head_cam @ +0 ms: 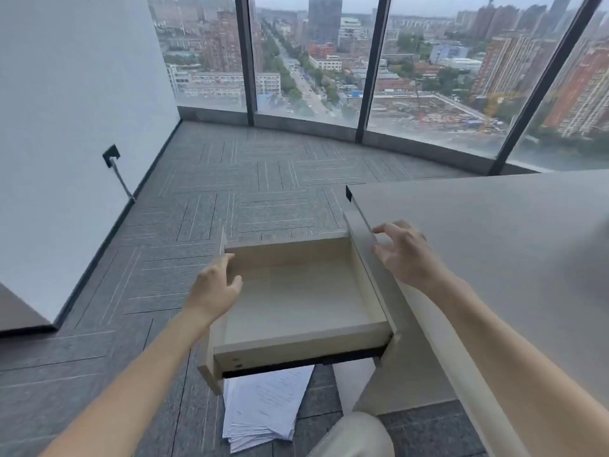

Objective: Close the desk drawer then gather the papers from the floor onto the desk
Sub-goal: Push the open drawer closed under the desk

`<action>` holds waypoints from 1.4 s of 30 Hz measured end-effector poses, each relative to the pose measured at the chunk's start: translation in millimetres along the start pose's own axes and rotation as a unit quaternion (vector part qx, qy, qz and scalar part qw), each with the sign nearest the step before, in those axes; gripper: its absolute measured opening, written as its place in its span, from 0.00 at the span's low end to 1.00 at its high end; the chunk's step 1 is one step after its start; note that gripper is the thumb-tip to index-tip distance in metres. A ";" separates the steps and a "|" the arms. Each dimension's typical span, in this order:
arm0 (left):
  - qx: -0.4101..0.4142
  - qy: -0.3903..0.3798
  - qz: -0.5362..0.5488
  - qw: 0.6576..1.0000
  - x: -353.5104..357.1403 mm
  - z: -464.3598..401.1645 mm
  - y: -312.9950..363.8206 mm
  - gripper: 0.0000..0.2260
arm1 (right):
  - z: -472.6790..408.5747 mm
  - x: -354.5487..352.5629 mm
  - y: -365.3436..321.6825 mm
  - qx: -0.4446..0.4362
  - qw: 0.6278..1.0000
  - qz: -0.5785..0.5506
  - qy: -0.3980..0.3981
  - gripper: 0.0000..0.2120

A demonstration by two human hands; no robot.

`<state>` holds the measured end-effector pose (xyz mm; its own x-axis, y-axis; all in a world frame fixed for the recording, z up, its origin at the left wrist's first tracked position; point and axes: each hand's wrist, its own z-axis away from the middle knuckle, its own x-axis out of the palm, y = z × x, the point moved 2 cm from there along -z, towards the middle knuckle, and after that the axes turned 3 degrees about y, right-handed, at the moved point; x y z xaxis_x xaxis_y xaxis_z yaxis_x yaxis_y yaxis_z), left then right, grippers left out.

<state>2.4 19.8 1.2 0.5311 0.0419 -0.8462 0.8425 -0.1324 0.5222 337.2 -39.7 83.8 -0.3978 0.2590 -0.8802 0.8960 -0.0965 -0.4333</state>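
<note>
The pale wooden drawer point(296, 291), an empty shallow box with a light interior, stands pulled well out from the side of the broad grey-topped counter point(494, 245), its front panel turned towards the carpet on the left. The left hand point(214, 288) sits against that front panel at its far end, fingers over the outer face and thumb hooked just inside the rim; its grip is loosely curled on the panel edge rather than clenched, which looks to me like a placing for a push, since the drawer must travel rightwards into the counter. The right hand point(407, 250) hovers over the counter's edge just beyond the drawer's inner end, fingers spread and bent, holding nothing; I judge it is there to steady the body or the counter while the other hand shoves, and it keeps clear of the gap where the drawer will slide in. Below the near corner of the drawer a fanned stack of white printed papers point(263, 410) lies on the grey patterned carpet floor point(184, 206), partly under the drawer's shadow, untouched, so the gathering step is not yet begun. A knee in light trousers point(356, 437) shows beside the sheets, suggesting a crouch suited to both jobs. Beyond, tall dark-framed windows point(372, 70) curve round the room.
</note>
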 end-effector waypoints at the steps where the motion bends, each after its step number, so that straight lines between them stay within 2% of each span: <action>1: -0.019 0.013 0.010 1.000 -1.4 -2.1 -4.8 0.24 | -7.1 3.6 0.3 -0.008 1.000 0.008 -0.004 0.18; 4: -0.058 0.017 0.023 0.998 -5.0 -8.1 -12.1 0.24 | -20.8 5.4 -0.9 0.003 0.996 0.078 -0.036 0.24; 6: -0.112 0.005 0.047 0.993 -0.4 -17.1 -19.4 0.25 | -30.2 9.7 3.5 0.014 0.992 0.112 -0.055 0.27; 9: -0.198 -0.011 0.116 0.973 5.1 -27.8 -27.8 0.21 | -38.3 14.5 9.7 0.014 0.990 0.127 -0.064 0.24; 13: -0.243 0.004 0.190 0.951 11.8 -32.6 -41.5 0.18 | -36.6 22.7 12.6 0.016 0.992 0.121 -0.025 0.21; 17: -0.262 -0.007 0.267 0.927 14.7 -33.9 -56.6 0.22 | -36.0 24.6 12.8 0.012 0.993 0.115 0.003 0.20; 21: -0.240 -0.037 0.324 0.914 19.4 -29.3 -38.6 0.24 | -36.2 23.6 12.0 0.012 0.994 0.104 0.007 0.18; 27: -0.222 -0.050 0.408 0.884 48.6 -31.6 -11.7 0.19 | -35.5 21.2 10.9 0.020 0.996 0.087 0.015 0.18; 35: -0.234 -0.079 0.454 0.856 93.3 -45.0 41.1 0.10 | -39.6 22.2 15.4 0.023 0.997 0.076 0.025 0.19; 42: -0.234 -0.132 0.492 0.828 125.9 -53.9 79.4 0.10 | -46.2 27.4 23.4 0.062 0.994 0.085 0.011 0.27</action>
<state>140.9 68.0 -58.2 0.9951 -0.0845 0.0523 -0.0111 0.4282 0.9036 356.3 9.6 58.6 -0.2377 0.2489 -0.9389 0.9182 -0.2578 -0.3008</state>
